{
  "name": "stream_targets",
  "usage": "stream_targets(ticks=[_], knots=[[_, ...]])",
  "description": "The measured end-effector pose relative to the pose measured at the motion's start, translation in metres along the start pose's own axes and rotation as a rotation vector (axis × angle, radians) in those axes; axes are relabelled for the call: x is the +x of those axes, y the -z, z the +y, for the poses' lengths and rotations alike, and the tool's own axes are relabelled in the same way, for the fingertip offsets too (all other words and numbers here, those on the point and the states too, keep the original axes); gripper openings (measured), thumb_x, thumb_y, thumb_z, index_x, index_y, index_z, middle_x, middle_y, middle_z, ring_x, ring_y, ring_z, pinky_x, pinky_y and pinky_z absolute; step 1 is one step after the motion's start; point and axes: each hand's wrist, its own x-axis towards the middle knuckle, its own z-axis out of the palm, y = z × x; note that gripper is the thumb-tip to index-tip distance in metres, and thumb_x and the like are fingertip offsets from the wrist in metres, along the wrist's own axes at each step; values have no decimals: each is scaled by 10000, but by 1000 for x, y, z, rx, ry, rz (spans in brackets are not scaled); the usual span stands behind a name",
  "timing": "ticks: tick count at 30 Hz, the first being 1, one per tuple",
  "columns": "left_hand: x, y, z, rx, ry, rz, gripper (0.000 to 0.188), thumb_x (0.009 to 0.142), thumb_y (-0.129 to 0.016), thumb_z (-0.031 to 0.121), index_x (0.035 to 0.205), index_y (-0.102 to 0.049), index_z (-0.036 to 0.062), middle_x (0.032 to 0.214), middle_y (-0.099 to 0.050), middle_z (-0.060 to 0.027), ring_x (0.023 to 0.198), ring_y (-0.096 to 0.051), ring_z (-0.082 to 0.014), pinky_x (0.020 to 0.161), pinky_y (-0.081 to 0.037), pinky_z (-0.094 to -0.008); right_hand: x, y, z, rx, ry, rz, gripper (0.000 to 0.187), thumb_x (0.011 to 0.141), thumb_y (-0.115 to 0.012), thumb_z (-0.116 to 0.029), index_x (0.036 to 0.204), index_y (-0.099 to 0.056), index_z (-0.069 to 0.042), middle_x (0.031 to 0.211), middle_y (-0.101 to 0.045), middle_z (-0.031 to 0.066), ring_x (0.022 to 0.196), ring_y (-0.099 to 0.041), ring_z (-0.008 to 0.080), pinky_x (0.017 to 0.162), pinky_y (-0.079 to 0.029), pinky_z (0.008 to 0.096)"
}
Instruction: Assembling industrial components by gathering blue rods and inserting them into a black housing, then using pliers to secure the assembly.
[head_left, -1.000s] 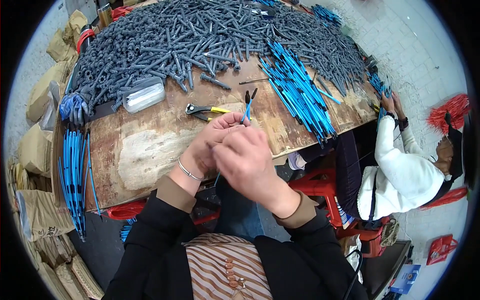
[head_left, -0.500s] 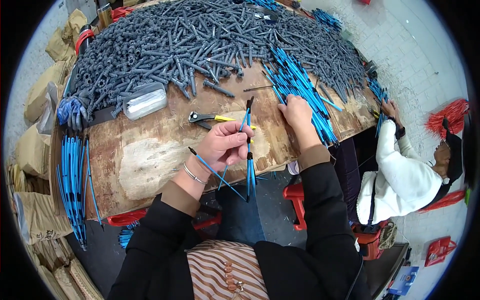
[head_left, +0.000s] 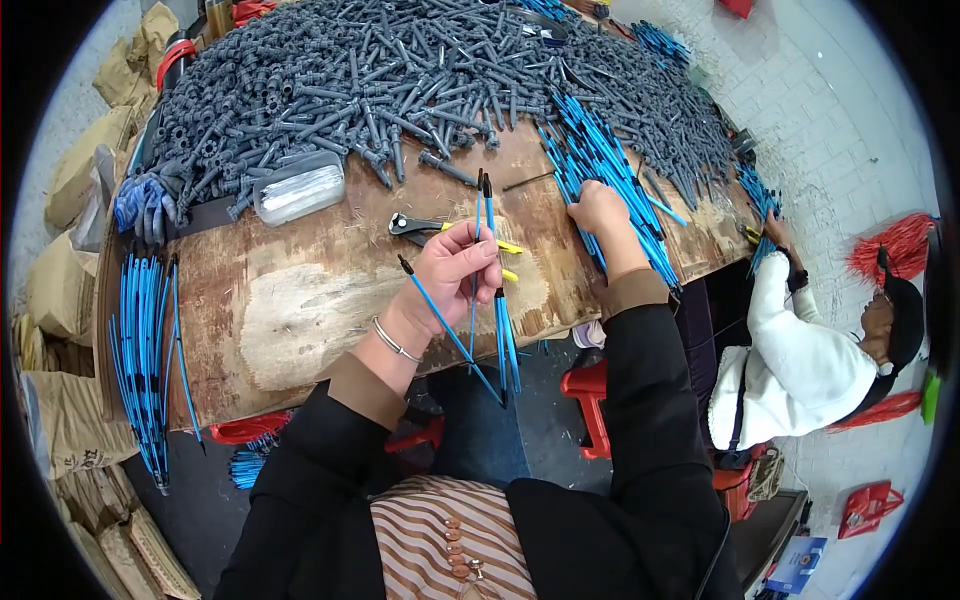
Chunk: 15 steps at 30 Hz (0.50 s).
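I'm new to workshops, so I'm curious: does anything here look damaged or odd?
The tabletop looks worn: its brown surface gives way to pale, ragged-edged patches, the largest to the left of the left hand, perhaps where the top layer wore away.

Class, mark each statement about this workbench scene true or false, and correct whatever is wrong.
1. The left hand holds thin blue rods with black tips. True.
2. The right hand rests on the heap of grey bolt-shaped plastic pieces. False: the right hand is at the pile of blue rods.
3. The dark metal pincers with yellow handles lie on the worn brown wooden table. True.
4. The clear rectangular plastic tray stands right of the pincers. False: the tray stands left of them.
5. A person in a white fleece top is at the picture's right side. True.
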Motion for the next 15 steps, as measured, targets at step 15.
stream_targets(ticks=[15], knots=[[1,-2,-7,92,5,154,144,885,-533,76,1009,-601,50,680,-633,-78,497,-563,-138,461,-431,-221,-23,2,-2,37,232,291,209,774,-472,-150,812,-609,4,822,-637,207,729,-615,404,648,-500,458]])
